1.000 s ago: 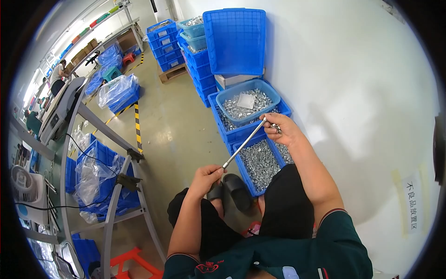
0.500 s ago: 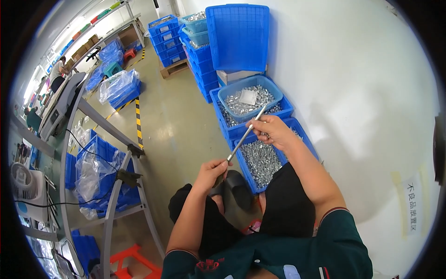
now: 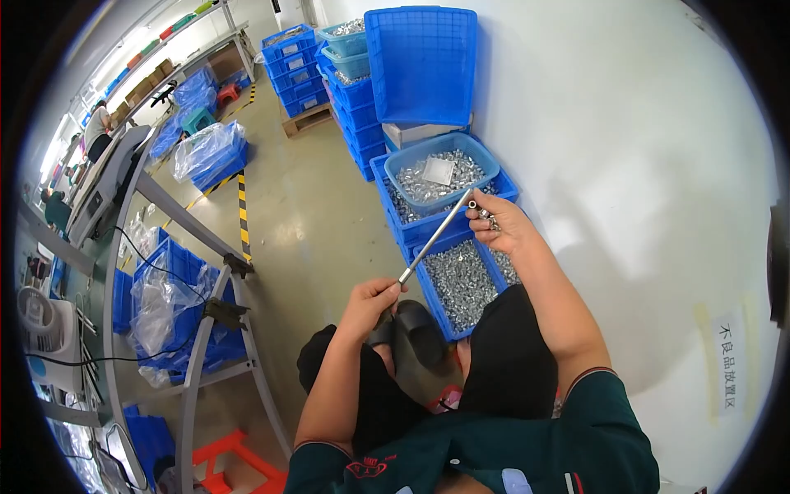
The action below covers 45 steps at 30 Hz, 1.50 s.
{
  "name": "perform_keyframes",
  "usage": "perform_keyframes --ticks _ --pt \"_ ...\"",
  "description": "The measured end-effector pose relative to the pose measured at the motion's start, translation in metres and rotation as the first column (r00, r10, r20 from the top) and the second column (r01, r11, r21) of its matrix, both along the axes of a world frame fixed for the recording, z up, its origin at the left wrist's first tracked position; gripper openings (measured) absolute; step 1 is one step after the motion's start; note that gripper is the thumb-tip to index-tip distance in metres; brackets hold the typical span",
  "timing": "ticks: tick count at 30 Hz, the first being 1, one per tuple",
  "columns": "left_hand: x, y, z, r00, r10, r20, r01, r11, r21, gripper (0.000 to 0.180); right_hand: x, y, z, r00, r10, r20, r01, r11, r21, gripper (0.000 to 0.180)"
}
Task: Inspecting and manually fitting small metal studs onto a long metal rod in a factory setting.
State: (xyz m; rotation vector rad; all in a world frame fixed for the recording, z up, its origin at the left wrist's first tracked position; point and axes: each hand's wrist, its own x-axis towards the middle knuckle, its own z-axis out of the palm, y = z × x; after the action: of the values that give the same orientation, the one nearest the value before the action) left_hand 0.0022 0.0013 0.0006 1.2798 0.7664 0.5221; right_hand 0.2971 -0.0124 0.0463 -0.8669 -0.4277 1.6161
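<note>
Gripped at its lower end by the left hand [image 3: 372, 300], a slim metal rod [image 3: 434, 237] is held slanting up toward two o'clock, where its tip is met by the right hand [image 3: 504, 226]. The right grip is closed around the rod's tip, with a few small silver metal parts [image 3: 485, 216] pinched between the fingers; whether they are threaded on the rod cannot be told.

A slip is judged the main risk: the small parts are held only by fingertips, so a loosened pinch would drop them, though most would land in the blue crate of silver parts [image 3: 457, 280] lying directly below, at six o'clock of the right hand. If the rod is tilted tip-down, anything already on it could slide off. The rod is long and held by one end, so a wobble at the left hand would swing the tip away from the right.

At twelve o'clock of the right hand a pale blue tub of parts [image 3: 441, 171] is set on another blue crate, with an upright blue crate [image 3: 421, 66] leaned against the white wall behind. At ten o'clock, stacked blue crates [image 3: 298, 66] are seen on a pallet. At nine o'clock of the left hand a metal frame [image 3: 216, 296] with bagged goods is found; little room is left beside the knees.
</note>
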Motion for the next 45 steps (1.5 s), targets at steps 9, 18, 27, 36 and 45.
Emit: perform_keyframes --ticks 9,18,27,36,45 --pt "-0.001 -0.002 0.002 0.999 -0.012 -0.052 0.014 0.999 0.037 0.023 0.005 -0.001 0.001 0.998 -0.030 -0.052 0.030 1.000 0.000 0.022" --pt "0.000 -0.003 0.001 0.996 0.006 -0.093 -0.005 1.000 0.012 0.023 -0.006 -0.003 0.010 0.812 -0.215 0.542 0.161 0.976 0.146 0.018" --pt "0.013 0.000 -0.008 0.997 -0.004 -0.077 0.012 0.995 0.097 0.024 -0.019 -0.004 0.007 0.881 -0.124 0.457 0.100 0.992 0.078 0.020" --pt "0.030 0.003 0.001 0.989 0.087 0.120 -0.080 0.995 -0.056 0.023 -0.028 -0.004 0.003 0.925 0.238 0.297 -0.206 0.969 -0.133 0.027" --pt "0.022 0.001 0.001 0.996 0.071 0.059 -0.069 0.997 -0.037 0.021 0.004 0.004 -0.010 0.999 0.049 0.000 -0.048 0.977 -0.206 0.020"
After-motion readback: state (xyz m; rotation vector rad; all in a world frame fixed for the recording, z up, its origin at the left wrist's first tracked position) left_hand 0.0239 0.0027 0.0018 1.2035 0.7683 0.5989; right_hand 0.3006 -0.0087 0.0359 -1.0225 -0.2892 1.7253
